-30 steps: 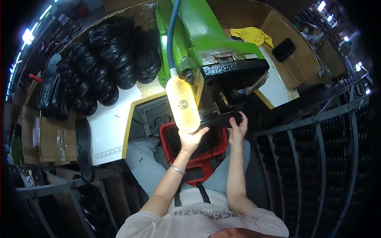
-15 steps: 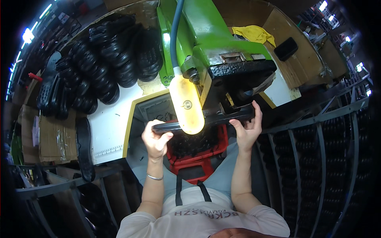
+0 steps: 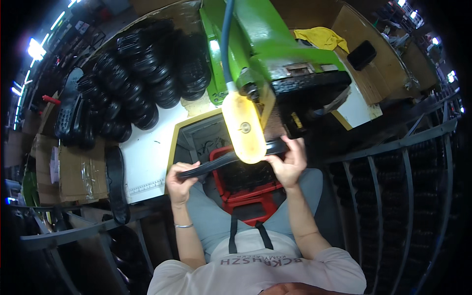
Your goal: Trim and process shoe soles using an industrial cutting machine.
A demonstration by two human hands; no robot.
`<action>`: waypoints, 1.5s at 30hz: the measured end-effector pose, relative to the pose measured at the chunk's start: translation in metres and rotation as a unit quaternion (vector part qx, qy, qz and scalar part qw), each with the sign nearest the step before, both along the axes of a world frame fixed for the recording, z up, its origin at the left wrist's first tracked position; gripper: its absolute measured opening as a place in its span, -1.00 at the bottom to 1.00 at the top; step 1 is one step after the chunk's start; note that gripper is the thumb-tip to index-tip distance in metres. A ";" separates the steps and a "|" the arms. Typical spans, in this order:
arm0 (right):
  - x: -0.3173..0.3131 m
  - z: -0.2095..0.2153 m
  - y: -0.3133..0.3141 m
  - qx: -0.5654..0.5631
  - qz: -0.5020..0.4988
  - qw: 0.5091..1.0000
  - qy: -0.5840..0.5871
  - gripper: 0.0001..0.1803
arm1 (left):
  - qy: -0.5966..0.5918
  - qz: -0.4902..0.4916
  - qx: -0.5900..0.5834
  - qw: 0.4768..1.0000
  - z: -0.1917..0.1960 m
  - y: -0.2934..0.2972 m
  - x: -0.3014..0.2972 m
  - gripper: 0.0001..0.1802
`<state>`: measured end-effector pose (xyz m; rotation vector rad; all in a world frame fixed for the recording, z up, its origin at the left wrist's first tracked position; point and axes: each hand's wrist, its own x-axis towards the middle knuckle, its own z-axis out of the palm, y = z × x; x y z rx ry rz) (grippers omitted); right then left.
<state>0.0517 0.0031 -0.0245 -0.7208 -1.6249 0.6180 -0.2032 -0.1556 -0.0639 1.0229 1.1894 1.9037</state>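
Observation:
A long black shoe sole [image 3: 209,167] is held edge-on between my two hands, its left end lower than its right. My left hand [image 3: 181,184] pinches the left end between thumb and fingers. At the other end, my right hand [image 3: 289,164] grips it just under the dark head [image 3: 309,91] of a green machine [image 3: 275,29]. A lit oblong lamp [image 3: 244,128] on a blue-grey cable hangs in front and hides the sole's middle. Below the sole, between my knees, sits a red bin [image 3: 250,199] with black scraps inside.
Stacks of black soles [image 3: 142,69] cover the white tabletop [image 3: 142,160] at left; one sole [image 3: 116,184] stands at its edge. Cardboard boxes [image 3: 82,172] flank it. Metal racks [image 3: 381,196] curve around both sides. A yellow cloth [image 3: 322,38] and black phone-like object [image 3: 362,55] lie at the far right.
Both hands have shifted left with the sole, drawing its right end away from the machine's head. The sole now slants more, left end down. My view has turned slightly.

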 end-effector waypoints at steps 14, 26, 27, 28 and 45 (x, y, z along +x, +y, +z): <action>0.139 0.022 0.069 -0.030 -0.095 0.988 0.116 -0.26 | 0.355 0.201 0.076 0.910 0.067 0.120 0.135 -0.62; 0.076 0.010 0.046 -0.078 0.023 0.987 0.139 -0.19 | 0.142 0.118 -0.002 0.983 0.059 0.074 0.081 -0.57; 0.074 0.007 0.046 -0.055 0.036 0.990 0.122 -0.18 | 0.131 0.111 -0.012 0.985 0.058 0.069 0.075 -0.57; 0.069 0.008 0.044 -0.057 0.039 0.990 0.125 -0.18 | 0.120 0.106 -0.025 0.987 0.058 0.062 0.070 -0.56; -0.005 0.006 0.012 0.092 0.029 0.995 -0.007 -0.26 | 0.382 0.062 -0.195 0.901 0.010 0.018 0.026 -0.61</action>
